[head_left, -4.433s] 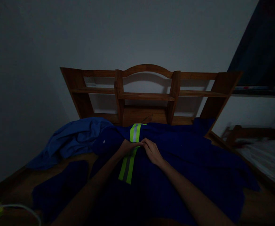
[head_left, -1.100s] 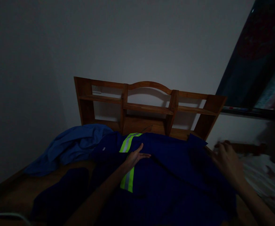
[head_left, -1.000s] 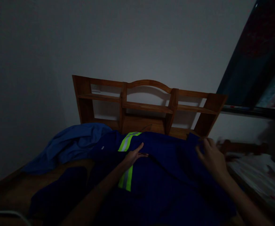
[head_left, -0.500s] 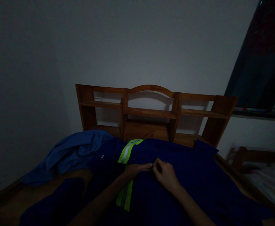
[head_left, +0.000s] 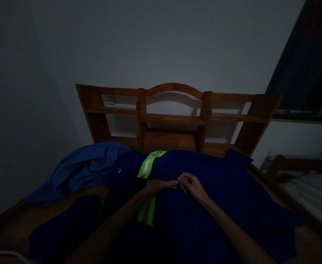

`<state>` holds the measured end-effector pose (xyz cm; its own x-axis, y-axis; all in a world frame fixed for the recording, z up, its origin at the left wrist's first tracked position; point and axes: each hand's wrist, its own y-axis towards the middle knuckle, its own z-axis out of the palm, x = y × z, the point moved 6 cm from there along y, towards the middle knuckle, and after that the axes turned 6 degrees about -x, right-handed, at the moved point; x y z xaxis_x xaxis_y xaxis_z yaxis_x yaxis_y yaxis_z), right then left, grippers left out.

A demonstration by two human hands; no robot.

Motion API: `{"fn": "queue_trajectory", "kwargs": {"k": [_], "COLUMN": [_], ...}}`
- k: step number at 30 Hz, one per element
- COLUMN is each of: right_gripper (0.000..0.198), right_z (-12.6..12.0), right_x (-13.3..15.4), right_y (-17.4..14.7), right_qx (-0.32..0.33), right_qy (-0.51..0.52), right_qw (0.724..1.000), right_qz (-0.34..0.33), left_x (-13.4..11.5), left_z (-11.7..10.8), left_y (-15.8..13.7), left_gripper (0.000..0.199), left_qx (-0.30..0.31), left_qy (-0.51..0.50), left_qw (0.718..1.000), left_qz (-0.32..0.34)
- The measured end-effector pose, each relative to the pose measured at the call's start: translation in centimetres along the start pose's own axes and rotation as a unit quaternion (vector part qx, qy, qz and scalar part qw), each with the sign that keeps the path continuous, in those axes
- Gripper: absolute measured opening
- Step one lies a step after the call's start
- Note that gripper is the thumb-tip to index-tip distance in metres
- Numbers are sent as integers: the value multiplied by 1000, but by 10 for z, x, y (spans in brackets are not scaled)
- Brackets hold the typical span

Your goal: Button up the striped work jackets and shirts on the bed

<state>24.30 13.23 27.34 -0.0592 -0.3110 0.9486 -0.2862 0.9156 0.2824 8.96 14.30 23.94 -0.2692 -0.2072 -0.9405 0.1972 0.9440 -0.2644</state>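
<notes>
A dark blue work jacket (head_left: 205, 220) with a yellow-green and silver reflective band (head_left: 148, 165) lies spread out on a wooden surface. Over its middle my left hand (head_left: 162, 185) reaches in from the left, fingers close together and tips pinched at the jacket's front. Facing it, my right hand (head_left: 191, 185) has thumb and forefinger pinched at the same spot, its other fingers loosely curled. The fingertips of both hands nearly meet. Dim light hides the small detail of cloth between them. A small white label (head_left: 119, 171) shows on the jacket's left part.
A lighter blue cloth (head_left: 86, 168) lies crumpled at the left, by the wall. Behind the jacket stands a wooden headboard with shelves (head_left: 174, 119). A pale cable (head_left: 9, 252) crosses the bottom left corner. Wooden furniture (head_left: 295, 165) and pale bedding (head_left: 315, 198) are at the right.
The view has tipped down slightly, so everything sits higher in the picture. My right hand's lower fingers have loosened and spread downward. A cable has come into view at bottom left.
</notes>
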Motion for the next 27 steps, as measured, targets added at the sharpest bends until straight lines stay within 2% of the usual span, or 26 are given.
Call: {"fn": "queue_trajectory", "kwargs": {"k": [9, 15, 17, 20, 25, 27], "right_gripper": [10, 8, 10, 14, 21, 23], "right_z": [-5, -6, -6, -3, 0, 0], "right_x": [-6, -5, -4, 2, 15, 15], "right_y": [3, 5, 5, 4, 3, 2], "right_qx": [19, 29, 30, 31, 20, 13], "right_qy": [54, 74, 75, 65, 19, -14], "right_qw": [998, 997, 996, 997, 1000, 1000], "right_qz": [5, 20, 24, 24, -7, -19], "left_x": [9, 5, 2, -2, -7, -9], "left_z": [3, 8, 5, -5, -21, -24], "left_y": [15, 10, 7, 4, 5, 6], "left_gripper": [49, 46, 46, 50, 58, 54], "left_qx": [22, 46, 27, -33, -131, -151], "left_qy": [-27, -69, -47, 34, 138, 147], "left_qw": [999, 997, 999, 999, 981, 977], "left_qz": [10, -1, -3, -5, -35, -21]}}
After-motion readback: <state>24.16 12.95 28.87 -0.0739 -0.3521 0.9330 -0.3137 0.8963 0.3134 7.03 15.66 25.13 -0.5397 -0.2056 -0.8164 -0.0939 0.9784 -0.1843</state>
